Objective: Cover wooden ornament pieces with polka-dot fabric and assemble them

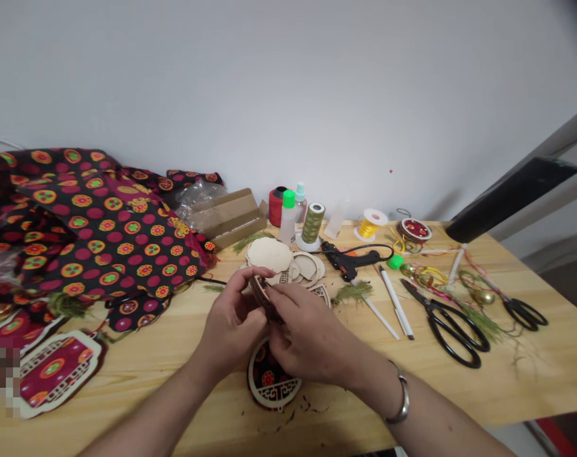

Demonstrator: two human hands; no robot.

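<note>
Near the middle of the table, my left hand (238,320) and my right hand (307,330) both close round a small brown, layered piece (261,297) seen almost edge-on. It looks like a round wooden ornament, but my fingers hide most of it. Below my hands lies a round wooden-framed ornament (275,393) with dark patterned fabric and a fretwork border, partly covered by my right hand. Pale wooden cut-outs (269,254) are piled just beyond my fingers. Small dark scraps (292,416) are scattered beside the round ornament.
Patterned fabric (92,222) is heaped at left, above a framed fabric panel (54,374). Behind stand a cardboard box (238,216), a green-capped bottle (288,219) and thread spools (313,223). Rightward lie a glue gun (352,260), a white pen (395,301) and black-handled scissors (452,327).
</note>
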